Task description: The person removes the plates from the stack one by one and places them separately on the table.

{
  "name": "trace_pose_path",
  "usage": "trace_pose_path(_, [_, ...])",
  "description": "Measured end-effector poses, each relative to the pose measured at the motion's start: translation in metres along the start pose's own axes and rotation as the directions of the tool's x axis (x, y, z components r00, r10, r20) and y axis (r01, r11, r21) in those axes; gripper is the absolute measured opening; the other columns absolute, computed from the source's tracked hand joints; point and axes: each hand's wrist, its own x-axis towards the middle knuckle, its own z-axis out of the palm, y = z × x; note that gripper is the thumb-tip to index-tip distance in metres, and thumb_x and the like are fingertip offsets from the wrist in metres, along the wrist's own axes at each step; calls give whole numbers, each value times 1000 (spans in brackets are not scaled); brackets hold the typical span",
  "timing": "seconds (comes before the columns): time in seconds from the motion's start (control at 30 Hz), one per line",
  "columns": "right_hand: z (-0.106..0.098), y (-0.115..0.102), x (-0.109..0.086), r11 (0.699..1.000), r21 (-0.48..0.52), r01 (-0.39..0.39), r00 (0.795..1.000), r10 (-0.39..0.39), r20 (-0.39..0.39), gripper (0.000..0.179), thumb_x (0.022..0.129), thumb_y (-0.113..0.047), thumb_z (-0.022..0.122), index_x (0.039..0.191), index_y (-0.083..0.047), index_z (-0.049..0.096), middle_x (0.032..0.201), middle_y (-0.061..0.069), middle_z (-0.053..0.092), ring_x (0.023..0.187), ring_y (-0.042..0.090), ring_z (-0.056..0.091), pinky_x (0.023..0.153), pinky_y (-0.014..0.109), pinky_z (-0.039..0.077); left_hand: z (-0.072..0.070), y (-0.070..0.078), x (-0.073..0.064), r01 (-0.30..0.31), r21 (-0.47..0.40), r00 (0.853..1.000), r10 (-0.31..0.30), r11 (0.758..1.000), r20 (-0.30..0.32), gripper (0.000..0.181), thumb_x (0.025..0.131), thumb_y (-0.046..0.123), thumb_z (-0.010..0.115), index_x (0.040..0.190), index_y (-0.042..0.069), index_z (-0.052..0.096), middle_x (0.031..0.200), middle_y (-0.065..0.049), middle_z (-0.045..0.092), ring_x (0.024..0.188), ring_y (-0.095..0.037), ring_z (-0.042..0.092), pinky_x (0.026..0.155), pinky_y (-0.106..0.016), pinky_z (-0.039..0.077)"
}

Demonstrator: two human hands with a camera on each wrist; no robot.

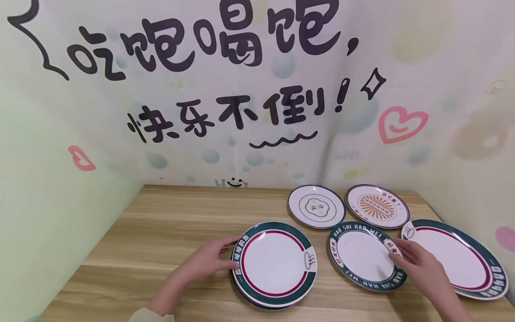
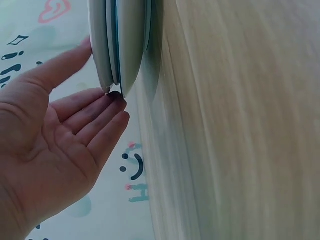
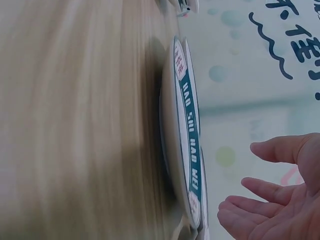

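Observation:
My left hand (image 1: 205, 261) is at the left edge of a stack of round plates (image 1: 273, 264); the top one has a green rim and a red ring. In the left wrist view, the thumb meets the top plate's rim and the extended fingertips (image 2: 119, 102) touch the stacked edges. My right hand (image 1: 422, 268) hovers over the right side of a smaller green-rimmed plate (image 1: 364, 257) with white lettering. Seen from the right wrist, its fingers are spread and relaxed, apart from that plate (image 3: 190, 135), with nothing between them.
Behind stand a plate with a cloud-shaped emblem (image 1: 316, 206) and one with an orange sunburst (image 1: 377, 206). A large oval green-rimmed plate (image 1: 446, 255) lies at the right edge of the wooden table (image 1: 161, 223). A printed backdrop (image 1: 241, 156) rises behind.

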Motion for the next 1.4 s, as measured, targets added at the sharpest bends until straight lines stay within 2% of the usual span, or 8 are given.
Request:
trace_pose_path(0.17, [10, -18, 3, 997, 6, 77, 997, -77, -21, 65, 100, -35, 60, 143, 10, 42, 144, 38, 44, 132, 53, 46, 99, 51, 50, 0, 0, 2, 26, -32, 999, -27, 999, -31, 61, 86, 21, 79, 141, 9, 57, 142, -14, 59, 129, -37, 57, 104, -50, 51])
trace_pose_path(0.3, [23, -35, 2, 987, 47, 157, 987, -154, -46, 58, 98, -28, 63, 140, 9, 47, 143, 35, 49, 132, 50, 48, 99, 47, 51, 1, 1, 3, 66, -8, 994, -67, 998, -84, 54, 85, 19, 79, 136, 12, 62, 131, -11, 66, 113, -29, 65, 92, -43, 59])
trace_pose_path(0.43, [42, -54, 1, 959, 120, 257, 966, -252, -54, 52, 97, -20, 65, 137, 8, 50, 141, 32, 53, 131, 48, 51, 100, 44, 51, 3, 4, 5, 74, 7, 990, -73, 997, -121, 49, 83, 14, 80, 130, 9, 65, 117, -9, 70, 95, -19, 67, 77, -32, 59])
trace_pose_path(0.57, [62, -72, -1, 924, 204, 322, 946, -324, -24, 48, 95, -14, 67, 135, 7, 52, 138, 30, 56, 130, 45, 54, 101, 44, 52, 6, 5, 6, 83, -36, 991, -86, 996, -106, 47, 84, 9, 78, 129, 4, 64, 109, -9, 68, 89, -17, 65, 74, -30, 60])
trace_pose_path(0.83, [93, -96, -4, 889, 353, 291, 943, -328, 48, 42, 94, -14, 68, 133, -2, 58, 137, 19, 61, 130, 35, 57, 104, 36, 52, 8, 3, 9, 143, -193, 982, -164, 971, -97, 49, 87, 1, 71, 134, -1, 59, 112, -15, 63, 85, -17, 63, 68, -30, 62])
trace_pose_path(1.03, [106, -103, -7, 871, 399, 287, 939, -339, 65, 40, 93, -12, 69, 130, -1, 60, 135, 19, 63, 129, 35, 58, 103, 37, 53, 8, -4, 9, 176, -367, 974, -217, 913, -72, 50, 88, 2, 66, 136, -5, 54, 119, -19, 58, 87, -19, 63, 70, -34, 63])
trace_pose_path(1.27, [117, -104, -15, 867, 415, 275, 944, -326, 57, 31, 97, -13, 63, 127, -5, 63, 135, 15, 64, 133, 36, 55, 105, 37, 51, -2, -9, 3, 135, -584, 984, -178, 801, -16, 57, 91, 6, 61, 144, -8, 43, 132, -25, 51, 95, -17, 63, 82, -39, 62])
trace_pose_path(1.4, [120, -102, -15, 859, 424, 285, 931, -353, 89, 36, 94, -13, 67, 128, -4, 62, 140, 19, 59, 136, 39, 51, 106, 36, 50, -8, -12, 2, 132, -618, 984, -180, 775, -15, 58, 94, 10, 60, 147, -5, 40, 137, -28, 51, 100, -16, 65, 86, -38, 62])
